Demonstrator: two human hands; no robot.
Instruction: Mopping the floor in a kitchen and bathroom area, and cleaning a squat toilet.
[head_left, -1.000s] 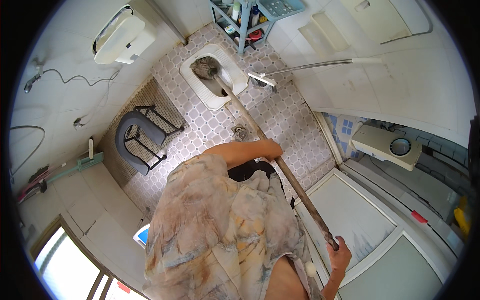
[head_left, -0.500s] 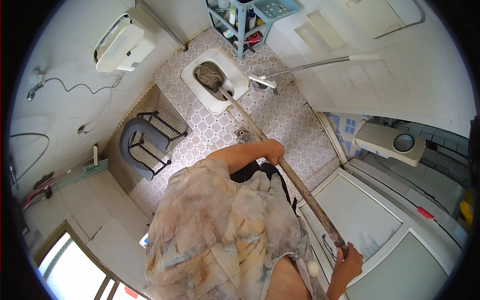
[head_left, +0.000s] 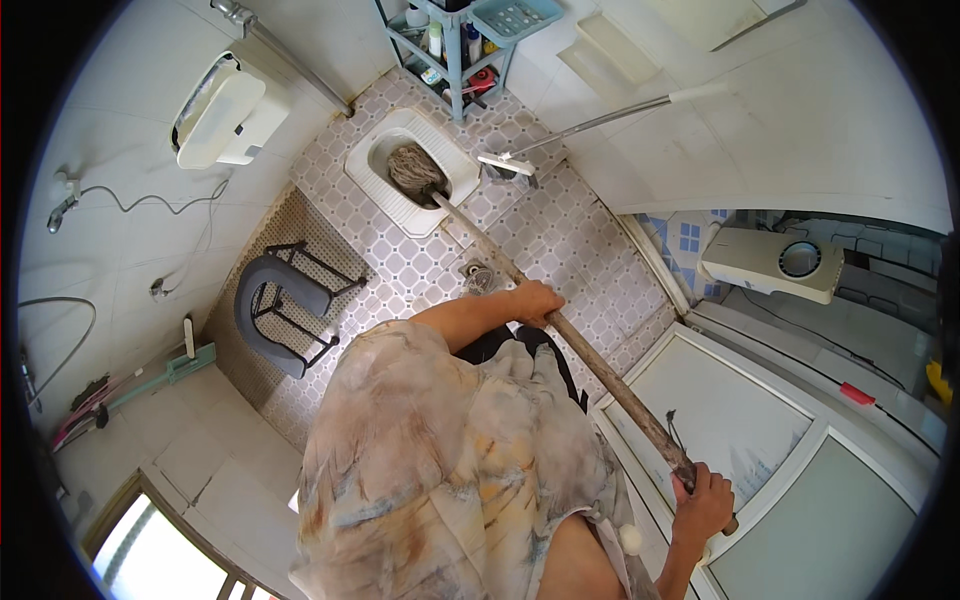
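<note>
I hold a mop with a long wooden handle (head_left: 610, 380) slanting from the floor area up to my lower right. Its grey-brown string head (head_left: 415, 170) lies in the bowl of a white squat toilet (head_left: 450, 150). My left hand (head_left: 538, 302) is wrapped round the middle of the handle, knuckles up. Farther back, my right hand (head_left: 705, 502) grips it close to its upper end, and a short stub sticks out past the fingers. A dark hanging loop shows on the handle just ahead of the right hand.
A long-handled brush (head_left: 508, 162) leans beside the toilet. A blue corner shelf (head_left: 455, 60) with bottles stands behind it. At left is a dark grey commode-style stool (head_left: 270, 305) on a mat. A floor drain (head_left: 477, 272) lies ahead of me, a white-framed door (head_left: 700, 400) at right.
The mop has been drawn back toward me, its head now nearer the close side of the bowl. My right hand closes round the handle, with the end showing beyond it. The view shifted slightly.
</note>
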